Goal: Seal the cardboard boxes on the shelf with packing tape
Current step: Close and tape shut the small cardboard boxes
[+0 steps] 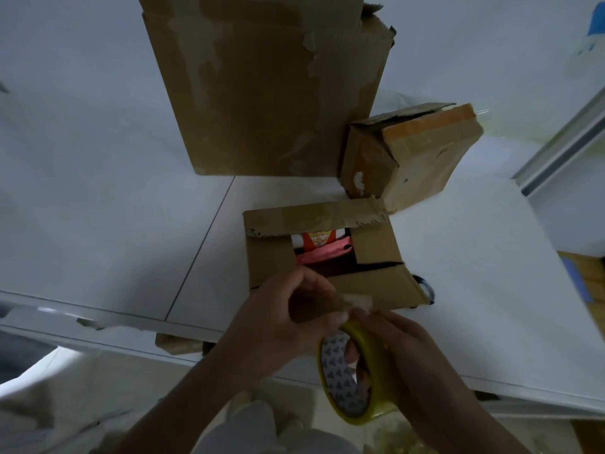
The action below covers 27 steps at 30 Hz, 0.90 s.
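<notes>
Left hand: your left hand [288, 309] is pinching the loose tape end [355, 301], a thin, crinkled, translucent strip, just above the roll, with the fingers curling in around it.
Right hand: your right hand [402, 345] is gripping the packing tape roll [339, 376], with the fingers wrapping over its outer band and a fingertip showing inside the core.
Tape roll: you are holding it on edge at the near side of the shelf, just in front of the open box. It is a yellowish, glossy ring whose white core is printed with small grey triangles.
Open cardboard box [373, 285]: it is sitting on the shelf just beyond your hands. It is small, of plain brown corrugated board, its flaps are lying only partly folded, and its far flap is showing a torn, ragged edge with old tape.
Contents [322, 249]: pink and orange packaging is showing through the gap between the flaps.
Tall cardboard box [262, 86]: it is standing upright at the far side, its face scuffed where old tape has peeled away.
Tilted cardboard box [422, 158]: it is leaning at the far right, beside the tall box, wrapped in tan tape.
Shelf [474, 273]: you are working over a smooth white panel with a thin seam on the left.
</notes>
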Each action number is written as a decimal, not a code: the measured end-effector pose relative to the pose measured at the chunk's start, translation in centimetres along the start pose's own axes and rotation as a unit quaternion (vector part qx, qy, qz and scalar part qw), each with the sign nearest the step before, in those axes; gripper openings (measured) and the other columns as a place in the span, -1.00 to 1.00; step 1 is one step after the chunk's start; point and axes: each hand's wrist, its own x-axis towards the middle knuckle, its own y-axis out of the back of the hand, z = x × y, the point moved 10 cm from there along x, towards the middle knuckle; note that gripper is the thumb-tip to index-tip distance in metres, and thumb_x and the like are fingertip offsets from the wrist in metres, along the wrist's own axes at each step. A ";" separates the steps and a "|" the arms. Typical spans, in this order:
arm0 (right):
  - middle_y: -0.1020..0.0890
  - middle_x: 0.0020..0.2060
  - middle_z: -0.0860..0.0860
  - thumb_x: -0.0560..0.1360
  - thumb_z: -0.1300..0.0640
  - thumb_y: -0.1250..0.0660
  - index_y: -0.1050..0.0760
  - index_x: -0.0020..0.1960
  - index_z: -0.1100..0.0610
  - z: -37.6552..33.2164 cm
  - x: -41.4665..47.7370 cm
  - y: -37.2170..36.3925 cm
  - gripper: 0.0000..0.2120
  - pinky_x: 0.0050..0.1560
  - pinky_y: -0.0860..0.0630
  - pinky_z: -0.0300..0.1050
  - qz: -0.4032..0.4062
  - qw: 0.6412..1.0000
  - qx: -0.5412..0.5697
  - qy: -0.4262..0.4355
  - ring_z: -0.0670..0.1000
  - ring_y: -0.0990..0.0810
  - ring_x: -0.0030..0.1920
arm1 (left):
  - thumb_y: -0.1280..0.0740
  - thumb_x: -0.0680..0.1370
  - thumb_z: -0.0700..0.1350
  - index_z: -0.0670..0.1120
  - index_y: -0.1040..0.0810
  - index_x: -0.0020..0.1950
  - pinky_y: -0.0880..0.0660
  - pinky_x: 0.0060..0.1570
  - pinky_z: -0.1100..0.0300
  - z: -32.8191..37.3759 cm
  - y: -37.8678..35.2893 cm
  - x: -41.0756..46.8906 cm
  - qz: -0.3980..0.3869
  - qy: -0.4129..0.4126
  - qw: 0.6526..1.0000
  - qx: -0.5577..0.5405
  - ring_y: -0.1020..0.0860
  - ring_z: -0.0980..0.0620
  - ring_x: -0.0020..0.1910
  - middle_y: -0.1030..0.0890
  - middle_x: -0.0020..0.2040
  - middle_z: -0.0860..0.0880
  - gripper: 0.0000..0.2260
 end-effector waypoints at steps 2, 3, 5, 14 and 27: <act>-0.70 -0.19 0.13 0.50 -0.02 -0.35 -0.66 0.01 0.10 -0.1 -0.1 0.2 -0.77 -0.19 -0.54 -0.05 0.009 1.000 -0.005 0.004 0.09 -0.65 -0.22 | -0.50 0.36 0.21 0.18 -0.59 0.03 -0.49 -0.06 0.44 0.4 0.0 0.8 0.010 -0.008 1.000 -0.008 -0.57 0.34 0.01 -0.61 0.00 0.31 -0.70; -0.71 -0.18 0.12 0.50 0.00 -0.35 -0.66 0.00 0.09 -0.1 -0.2 0.3 -0.80 -0.13 -0.56 -0.02 0.014 1.000 -0.008 0.007 0.11 -0.66 -0.17 | -0.50 0.35 0.21 0.17 -0.60 0.03 -0.50 -0.05 0.41 0.6 0.0 1.0 0.014 -0.010 1.000 -0.012 -0.58 0.33 0.01 -0.62 0.00 0.30 -0.69; -0.72 -0.17 0.08 0.51 0.03 -0.35 -0.66 -0.01 0.06 -0.3 -0.4 0.3 -0.84 -0.02 -0.59 0.02 0.017 1.000 -0.009 0.013 0.13 -0.69 -0.09 | -0.48 0.32 0.26 0.16 -0.62 0.00 -0.53 -0.04 0.32 0.9 -0.3 1.4 0.007 -0.012 1.000 -0.013 -0.60 0.29 -0.02 -0.64 -0.03 0.26 -0.67; -0.72 -0.11 0.05 0.49 0.05 -0.36 -0.72 -0.14 -0.02 -0.4 -1.3 -0.1 -0.85 0.12 -0.59 0.14 0.018 0.999 -0.033 0.004 0.14 -0.68 -0.03 | -0.48 0.41 0.09 0.08 -0.69 -0.14 -0.55 -0.12 0.30 1.1 0.6 2.6 0.061 -0.020 0.998 -0.006 -0.61 0.23 -0.14 -0.67 -0.17 0.21 -0.88; -0.70 -0.23 0.15 0.02 -0.18 -0.48 -0.65 0.06 0.12 -0.2 -2.1 -0.6 -0.33 -0.09 -0.64 0.02 -0.048 0.996 -0.046 -0.051 0.08 -0.69 -0.31 | -0.47 0.46 0.12 0.12 -0.67 -0.17 -0.57 -0.09 0.11 0.0 0.5 2.6 0.117 0.037 0.991 0.044 -0.58 0.26 -0.16 -0.65 -0.20 0.22 -0.90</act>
